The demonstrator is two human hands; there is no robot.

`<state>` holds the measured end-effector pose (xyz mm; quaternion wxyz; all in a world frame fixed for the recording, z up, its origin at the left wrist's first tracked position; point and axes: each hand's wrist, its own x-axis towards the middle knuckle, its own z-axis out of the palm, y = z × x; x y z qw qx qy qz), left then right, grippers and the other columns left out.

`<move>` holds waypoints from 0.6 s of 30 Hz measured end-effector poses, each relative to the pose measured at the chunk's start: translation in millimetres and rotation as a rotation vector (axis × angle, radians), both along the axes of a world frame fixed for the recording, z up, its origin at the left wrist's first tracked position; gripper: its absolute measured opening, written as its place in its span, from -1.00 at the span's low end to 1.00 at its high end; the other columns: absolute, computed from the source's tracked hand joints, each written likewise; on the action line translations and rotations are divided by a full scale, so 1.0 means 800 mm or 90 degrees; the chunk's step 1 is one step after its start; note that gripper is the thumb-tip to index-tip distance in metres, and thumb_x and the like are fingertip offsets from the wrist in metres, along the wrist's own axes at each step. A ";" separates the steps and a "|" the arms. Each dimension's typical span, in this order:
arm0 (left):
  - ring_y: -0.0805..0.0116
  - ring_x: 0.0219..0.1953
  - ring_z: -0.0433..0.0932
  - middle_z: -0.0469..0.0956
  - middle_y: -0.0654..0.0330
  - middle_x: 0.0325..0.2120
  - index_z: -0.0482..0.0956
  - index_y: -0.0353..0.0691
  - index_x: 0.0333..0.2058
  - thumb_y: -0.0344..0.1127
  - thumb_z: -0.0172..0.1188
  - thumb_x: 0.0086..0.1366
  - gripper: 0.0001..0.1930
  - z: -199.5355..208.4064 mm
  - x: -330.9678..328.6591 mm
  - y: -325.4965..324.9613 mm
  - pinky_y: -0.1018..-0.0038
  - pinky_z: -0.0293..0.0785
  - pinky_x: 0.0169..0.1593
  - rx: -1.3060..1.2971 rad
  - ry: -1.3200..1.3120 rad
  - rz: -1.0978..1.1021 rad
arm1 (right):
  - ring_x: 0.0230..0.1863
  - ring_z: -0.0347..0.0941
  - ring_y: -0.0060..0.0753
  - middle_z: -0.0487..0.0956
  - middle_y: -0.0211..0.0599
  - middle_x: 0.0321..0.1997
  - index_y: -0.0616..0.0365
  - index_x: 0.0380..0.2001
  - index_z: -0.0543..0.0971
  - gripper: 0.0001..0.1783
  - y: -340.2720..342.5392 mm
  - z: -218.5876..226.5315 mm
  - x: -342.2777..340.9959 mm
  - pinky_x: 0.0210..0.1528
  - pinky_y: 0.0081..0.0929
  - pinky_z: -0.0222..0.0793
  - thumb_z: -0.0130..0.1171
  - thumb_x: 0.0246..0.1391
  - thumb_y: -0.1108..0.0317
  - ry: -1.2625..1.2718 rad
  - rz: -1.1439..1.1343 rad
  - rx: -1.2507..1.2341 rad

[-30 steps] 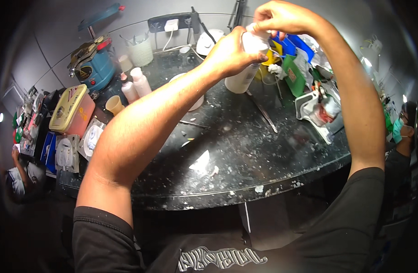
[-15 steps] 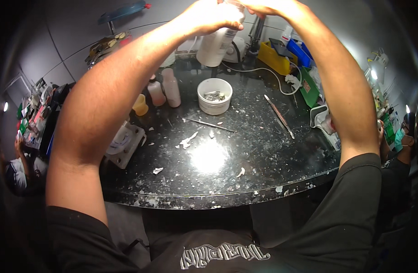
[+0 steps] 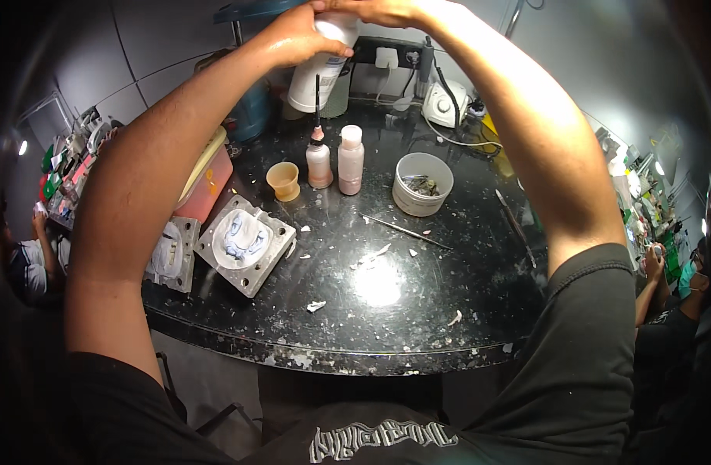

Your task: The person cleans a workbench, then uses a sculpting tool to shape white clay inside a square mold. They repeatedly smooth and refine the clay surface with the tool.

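Note:
At the top of the view I hold a large white plastic bottle, tilted above the far side of the bench. My left hand is wrapped round its upper part, thumb across the front. Over the bottle's top lies my right hand, its fingers closed there and partly cut off by the picture's edge. Below the bottle stand a small bottle with a dark, thin stem, a pinkish capped bottle and a yellowish rubber cup. A metal flask half holds white plaster with bluish, tooth-arch-shaped marks.
A white tub with small metal pieces stands right of the bottles. Two thin hand tools, one a metal rod, lie on the black bench among white scraps. Another flask half and a pink box sit left. Other people work at both sides.
The view has swung left, bringing the flask halves and pink box into sight. Both hands, with the white bottle between them, have moved left over the bench.

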<state>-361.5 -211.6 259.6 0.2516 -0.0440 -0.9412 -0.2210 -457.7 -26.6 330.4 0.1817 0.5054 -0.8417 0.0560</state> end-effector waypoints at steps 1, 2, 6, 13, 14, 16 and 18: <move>0.12 0.18 0.66 0.68 -0.07 0.11 0.51 -0.35 0.27 0.04 0.70 0.03 -0.08 -0.008 0.006 -0.021 0.25 0.52 0.30 0.025 -0.007 0.008 | 0.02 0.68 0.37 0.72 0.37 -0.13 0.35 -0.16 0.77 0.07 -0.014 -0.004 0.012 0.11 0.10 0.56 -0.19 0.34 -0.59 0.007 0.005 -0.004; 0.13 0.19 0.65 0.68 -0.06 0.12 0.51 -0.36 0.27 0.02 0.71 0.02 -0.07 -0.016 0.012 -0.041 0.26 0.51 0.31 0.050 -0.014 0.017 | 0.07 0.67 0.36 0.70 0.39 -0.06 0.36 -0.11 0.76 0.06 -0.018 -0.017 0.023 0.16 0.10 0.55 -0.19 0.35 -0.57 -0.016 0.107 -0.083; 0.05 0.19 0.66 0.66 -0.10 0.15 0.48 -0.39 0.28 0.05 0.75 -0.09 0.03 -0.040 0.018 -0.029 0.24 0.55 0.30 0.045 -0.006 0.054 | 0.17 0.63 0.26 0.68 0.36 0.09 0.30 0.09 0.67 -0.12 -0.050 -0.036 0.021 0.24 0.03 0.55 -0.12 0.42 -0.40 0.063 -0.002 0.034; 0.02 0.20 0.66 0.64 -0.17 0.17 0.43 -0.49 0.31 0.04 0.74 -0.10 0.09 -0.068 0.041 -0.062 0.23 0.55 0.29 0.081 -0.074 0.150 | 0.15 0.63 0.23 0.70 0.29 0.08 0.27 0.12 0.66 -0.15 -0.086 -0.048 0.023 0.15 0.06 0.54 -0.03 0.40 -0.40 -0.045 0.122 0.104; 0.00 0.20 0.65 0.63 -0.19 0.18 0.41 -0.50 0.32 0.04 0.73 -0.10 0.11 -0.072 0.046 -0.069 0.23 0.54 0.29 0.099 -0.073 0.127 | 0.14 0.64 0.24 0.71 0.30 0.04 0.29 0.06 0.69 -0.19 -0.091 -0.056 0.025 0.17 0.04 0.53 0.01 0.41 -0.36 -0.104 0.125 0.052; -0.04 0.23 0.62 0.59 -0.24 0.21 0.34 -0.53 0.37 0.01 0.72 -0.10 0.16 -0.080 0.033 -0.083 0.23 0.52 0.31 0.085 -0.064 0.143 | 0.14 0.64 0.24 0.72 0.29 0.02 0.29 -0.01 0.73 -0.14 -0.110 -0.078 -0.011 0.22 0.02 0.51 0.00 0.39 -0.42 -0.073 0.182 0.038; 0.05 0.29 0.58 0.60 -0.13 0.23 0.39 -0.42 0.37 -0.05 0.69 -0.01 0.04 -0.085 0.025 -0.063 0.21 0.44 0.38 0.096 -0.096 0.177 | 0.25 0.61 0.20 0.68 0.26 0.18 0.11 0.26 0.63 -0.11 -0.132 -0.083 -0.035 0.29 0.00 0.47 0.00 0.34 -0.50 -0.042 0.122 0.149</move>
